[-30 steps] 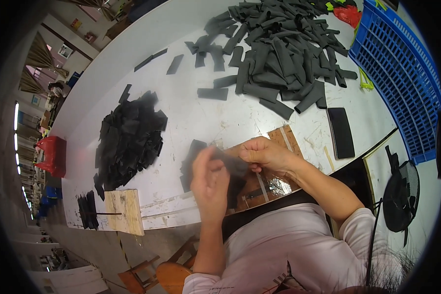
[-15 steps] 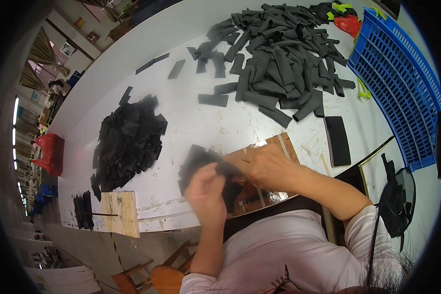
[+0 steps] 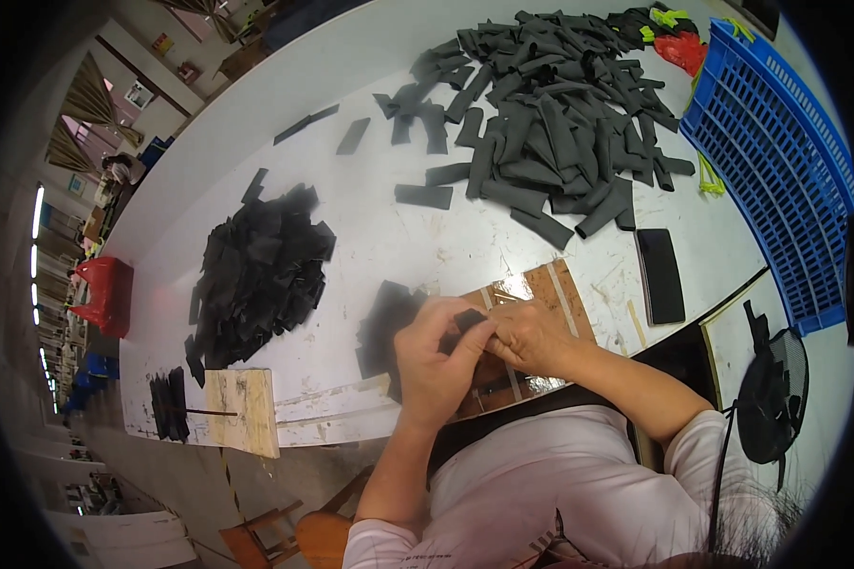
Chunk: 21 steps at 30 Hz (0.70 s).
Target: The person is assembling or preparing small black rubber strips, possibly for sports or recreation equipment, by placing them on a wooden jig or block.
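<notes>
Over a brown board (image 3: 567, 296) at the table's near edge, my two hands meet, fingertips close together. My left hand (image 3: 436, 365) is closed on a small black fabric piece (image 3: 468, 320), which shows between its thumb and curled fingers. My right hand (image 3: 536, 339) pinches at the same piece's right side; its fingertips are partly hidden. Just left of my left hand lies a small stack of black fabric pieces (image 3: 381, 322), its edge covered by the hand. A large heap of flat black pieces (image 3: 261, 270) sits farther left.
Dark grey fabric tubes (image 3: 560, 142) are heaped at the far right. Beside them stand a blue plastic crate (image 3: 778, 171) and a black phone (image 3: 659, 275). A wooden block with a rod (image 3: 242, 412) holds black pieces at the near left. A red bag (image 3: 104, 296) hangs beyond the left edge.
My left hand has moved right and up to meet my right hand, which has shifted slightly right. The black piece is now held between them. The whole view has shifted slightly.
</notes>
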Tool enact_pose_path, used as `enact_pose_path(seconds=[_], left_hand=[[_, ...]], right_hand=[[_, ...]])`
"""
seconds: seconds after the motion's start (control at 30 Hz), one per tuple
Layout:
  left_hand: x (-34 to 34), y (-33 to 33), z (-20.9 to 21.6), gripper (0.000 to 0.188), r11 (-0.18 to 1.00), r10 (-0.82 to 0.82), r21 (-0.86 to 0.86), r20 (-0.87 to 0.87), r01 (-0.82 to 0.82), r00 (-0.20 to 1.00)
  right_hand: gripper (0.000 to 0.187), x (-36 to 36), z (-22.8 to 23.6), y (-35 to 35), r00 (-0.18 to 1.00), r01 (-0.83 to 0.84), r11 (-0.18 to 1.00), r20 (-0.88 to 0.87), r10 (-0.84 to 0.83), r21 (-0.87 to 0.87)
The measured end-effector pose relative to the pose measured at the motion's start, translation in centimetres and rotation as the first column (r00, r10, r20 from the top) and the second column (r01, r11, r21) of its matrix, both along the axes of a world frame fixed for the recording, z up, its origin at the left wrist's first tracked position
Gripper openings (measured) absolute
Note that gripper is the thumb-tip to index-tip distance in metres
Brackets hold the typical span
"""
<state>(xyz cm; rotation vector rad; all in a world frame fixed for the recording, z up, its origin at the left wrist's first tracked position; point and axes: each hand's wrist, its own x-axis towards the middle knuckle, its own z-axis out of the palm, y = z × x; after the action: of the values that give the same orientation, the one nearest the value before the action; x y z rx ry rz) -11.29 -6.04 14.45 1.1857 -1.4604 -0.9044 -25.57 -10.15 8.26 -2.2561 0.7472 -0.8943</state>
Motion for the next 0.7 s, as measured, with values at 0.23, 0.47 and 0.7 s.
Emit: enact_pose_path(seconds=[0.23, 0.47, 0.7], left_hand=[[-0.3, 0.7, 0.4, 0.018, 0.997, -0.011, -0.079, -0.393, -0.021, 0.919], [1.5, 0.6, 0.0, 0.014, 0.989, -0.010, -0.098, -0.803, -0.114, 0.596], [1.5, 0.5, -0.9, 0.014, 0.990, -0.002, -0.094, -0.745, -0.103, 0.667]], right_hand=[[0.020, -0.1, 3.4, -0.1, 0.997, -0.004, 0.998, -0.075, 0.009, 0.067], [0.021, 0.0, 6.6, -0.9, 0.938, -0.059, 0.998, -0.343, 0.058, 0.007], [0.017, 0.2, 3.6, -0.4, 0.992, -0.013, 0.995, -0.121, 0.025, 0.103]])
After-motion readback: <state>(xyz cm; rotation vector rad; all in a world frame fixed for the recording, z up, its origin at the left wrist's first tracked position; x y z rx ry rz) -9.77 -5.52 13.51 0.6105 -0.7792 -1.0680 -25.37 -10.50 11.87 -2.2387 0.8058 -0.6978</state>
